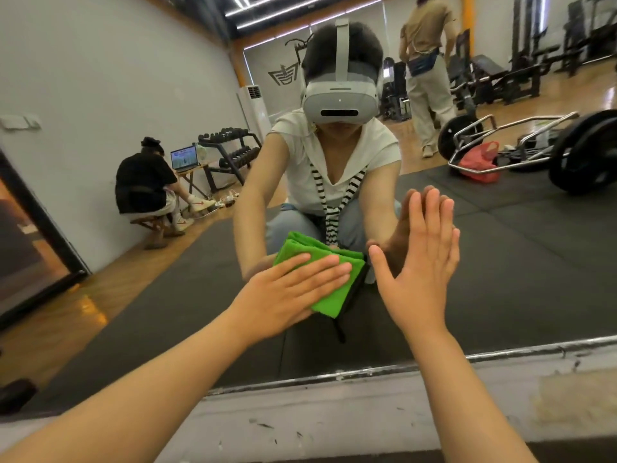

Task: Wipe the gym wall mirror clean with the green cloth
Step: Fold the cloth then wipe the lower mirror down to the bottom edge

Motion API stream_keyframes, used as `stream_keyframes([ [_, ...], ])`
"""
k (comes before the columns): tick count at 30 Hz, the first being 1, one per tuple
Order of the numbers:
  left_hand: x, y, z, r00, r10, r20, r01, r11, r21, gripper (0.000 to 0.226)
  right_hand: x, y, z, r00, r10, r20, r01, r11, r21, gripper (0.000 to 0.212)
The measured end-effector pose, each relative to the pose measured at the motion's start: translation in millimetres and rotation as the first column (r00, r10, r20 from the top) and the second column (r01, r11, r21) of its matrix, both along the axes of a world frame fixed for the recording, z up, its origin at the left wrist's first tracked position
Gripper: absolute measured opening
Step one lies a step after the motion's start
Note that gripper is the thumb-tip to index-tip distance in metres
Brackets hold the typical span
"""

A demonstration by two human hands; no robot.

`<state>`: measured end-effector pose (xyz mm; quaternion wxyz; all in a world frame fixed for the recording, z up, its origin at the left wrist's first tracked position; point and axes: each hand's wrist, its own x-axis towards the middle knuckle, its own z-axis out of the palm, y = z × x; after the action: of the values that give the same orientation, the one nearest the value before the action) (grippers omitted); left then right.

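Observation:
The wall mirror [517, 262] fills most of the view, with its lower metal edge running across the bottom. A folded green cloth [337, 289] lies flat against the glass low in the middle. My left hand [287, 292] presses the cloth to the mirror with straight fingers pointing right. Just to the right of the cloth, my right hand [420, 262] lies flat on the bare glass, fingers straight and pointing up, holding nothing. Both arms reach in from the bottom of the view.
Below the mirror's metal edge [367, 372] runs a scuffed grey wall strip [367, 416]. The glass reflects me crouching, black floor mats, a loaded barbell frame at right, a dumbbell rack, a seated person at left and a standing person at the back.

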<state>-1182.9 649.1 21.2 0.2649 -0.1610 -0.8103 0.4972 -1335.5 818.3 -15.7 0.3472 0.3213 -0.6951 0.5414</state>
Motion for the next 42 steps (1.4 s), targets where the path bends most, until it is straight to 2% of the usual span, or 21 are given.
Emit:
stream_keyframes([
  [3,0.0,5.2,-32.4,0.998,0.025,-0.059,-0.019,0.994,0.111,0.065,0.1,-0.9,-0.6,1.0,-0.008,0.007,0.008,1.0,0.001,0.082],
  [7,5.3,-1.9,-67.4,0.991,0.012,0.133,-0.014,1.0,0.013,0.068,-2.5,1.6,-1.2,1.0,-0.015,-0.006,0.016,1.0,0.021,0.081],
  [9,5.1,-5.9,-61.1,0.987,-0.004,0.16,0.009,0.999,-0.031,0.066,-3.0,1.7,-1.8,1.0,-0.014,-0.015,0.015,1.0,0.015,0.081],
  [13,4.8,-6.3,-44.7,0.999,-0.016,0.051,0.015,0.999,0.028,0.068,-2.8,-2.1,-1.8,0.999,-0.039,-0.023,0.039,0.999,-0.006,0.082],
  [16,7.3,-2.2,-72.3,1.0,0.03,0.008,-0.031,0.995,0.091,0.069,-2.5,-5.7,-1.7,0.997,-0.065,-0.034,0.065,0.998,-0.02,0.082],
  [19,12.0,-6.3,-91.3,0.988,0.026,0.151,-0.026,1.0,-0.003,0.068,-3.3,-6.6,-4.2,0.994,-0.096,-0.051,0.095,0.995,-0.024,0.081],
  [23,13.5,-17.5,-61.6,0.96,-0.017,0.279,0.048,0.993,-0.104,0.061,-3.3,-7.4,-5.3,0.993,-0.101,-0.067,0.1,0.995,-0.015,0.081],
  [27,27.7,-18.5,-86.1,0.99,0.038,0.134,-0.035,0.999,-0.023,0.07,-3.6,-5.1,-4.6,0.994,-0.086,-0.061,0.085,0.996,-0.015,0.083],
  [31,42.0,-20.6,-116.2,0.97,0.094,0.224,-0.081,0.994,-0.068,0.087,-5.2,0.2,-7.0,0.996,-0.045,-0.077,0.045,0.999,0.003,0.083],
  [34,40.0,-28.1,-92.6,0.974,0.023,0.225,-0.003,0.996,-0.087,0.076,-5.4,1.7,-6.8,0.996,-0.017,-0.084,0.018,1.0,0.016,0.083],
  [38,50.0,-32.0,-101.2,0.996,0.077,0.047,-0.078,0.997,0.015,0.074,-5.1,1.4,-4.9,0.997,0.0,-0.072,0.0,1.0,0.005,0.084],
  [42,75.1,-37.6,-147.2,0.951,0.171,0.257,-0.167,0.985,-0.04,0.092,-8.0,5.0,-7.4,0.997,0.016,-0.077,-0.013,0.999,0.039,0.086],
])
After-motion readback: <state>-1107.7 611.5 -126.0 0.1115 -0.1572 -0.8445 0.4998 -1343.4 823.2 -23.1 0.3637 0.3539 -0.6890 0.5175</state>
